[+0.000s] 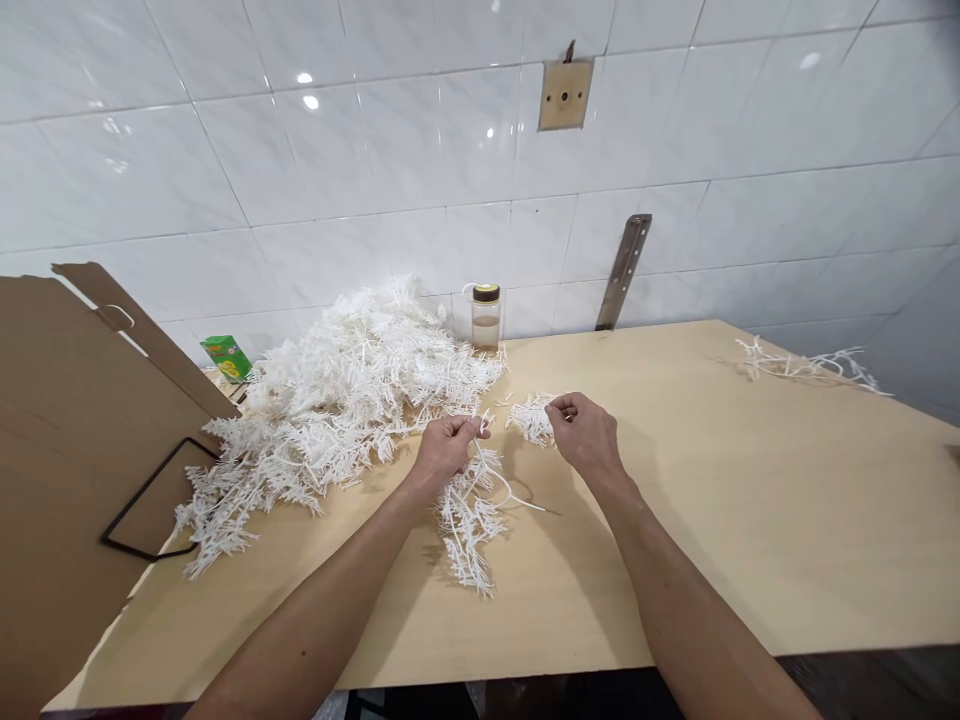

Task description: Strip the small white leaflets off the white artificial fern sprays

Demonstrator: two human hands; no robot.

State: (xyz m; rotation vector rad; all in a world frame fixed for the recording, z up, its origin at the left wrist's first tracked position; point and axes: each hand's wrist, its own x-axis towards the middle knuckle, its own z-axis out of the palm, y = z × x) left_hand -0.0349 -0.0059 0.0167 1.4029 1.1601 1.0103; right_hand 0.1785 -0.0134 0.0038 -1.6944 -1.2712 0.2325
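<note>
My left hand [450,445] is closed around a white artificial branch [472,520], pinching it between thumb and fingers. The branch hangs down toward me with frilly sprigs, and a bare stem with a thin tip points to the right. My right hand [587,430] is at the right end of a small heap of short white sprigs [531,418]. Its fingers are curled together; whatever is between them is hidden. A large pile of white artificial branches [352,370] lies behind and left of my left hand.
A lidded jar [486,320] stands by the tiled wall. Left are a green box [226,358], a cardboard box [90,430] and a black wire frame [154,550]. Bare stems [814,368] lie far right. A metal bracket [625,270] leans at the wall.
</note>
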